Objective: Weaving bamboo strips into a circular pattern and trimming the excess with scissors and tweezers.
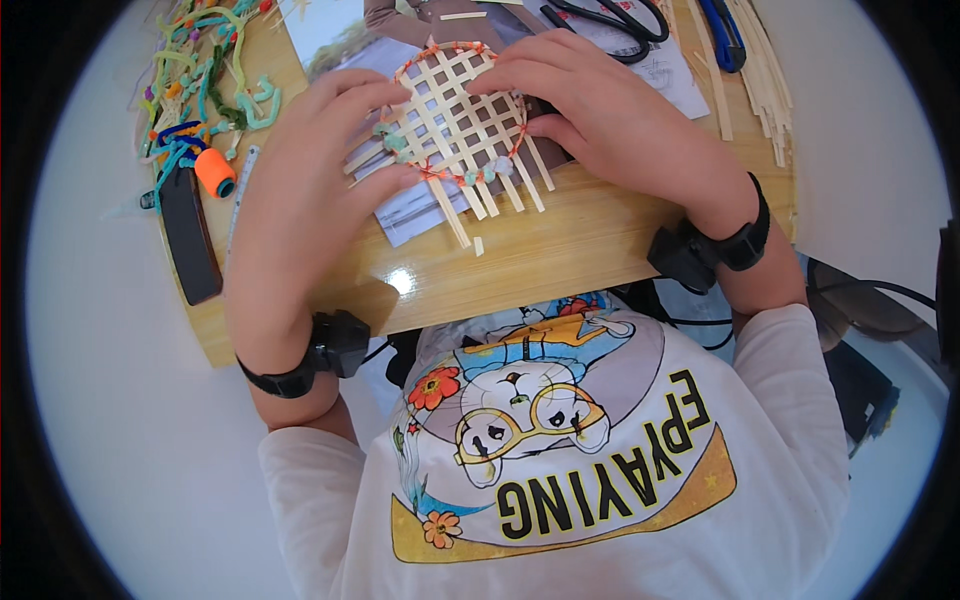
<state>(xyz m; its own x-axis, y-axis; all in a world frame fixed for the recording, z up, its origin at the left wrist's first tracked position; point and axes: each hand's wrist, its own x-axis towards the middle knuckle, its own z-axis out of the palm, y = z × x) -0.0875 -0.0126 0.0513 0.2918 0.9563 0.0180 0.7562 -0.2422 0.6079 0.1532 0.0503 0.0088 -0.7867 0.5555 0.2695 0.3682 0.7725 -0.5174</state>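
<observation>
A round lattice woven from pale bamboo strips (pixel 452 108) lies over printed sheets on the table. Orange cord is wound around its rim, with pale green and white pieces along the left and lower edge. Several strip ends stick out past the rim toward me. My left hand (pixel 325 150) grips the left side, fingertips at the upper rim and thumb at the lower left. On the opposite side, my right hand (pixel 590 110) has its fingers over the weave and its thumb against the right rim. The undersides of both grips are hidden.
Black-handled scissors (pixel 615 25) and a blue cutter (pixel 724 35) lie beyond my right hand, near loose bamboo strips (pixel 765 80). At left are colourful cords (pixel 215 80), an orange spool (pixel 214 172) and a dark bar (pixel 190 240). A cut strip piece (pixel 479 246) lies in front.
</observation>
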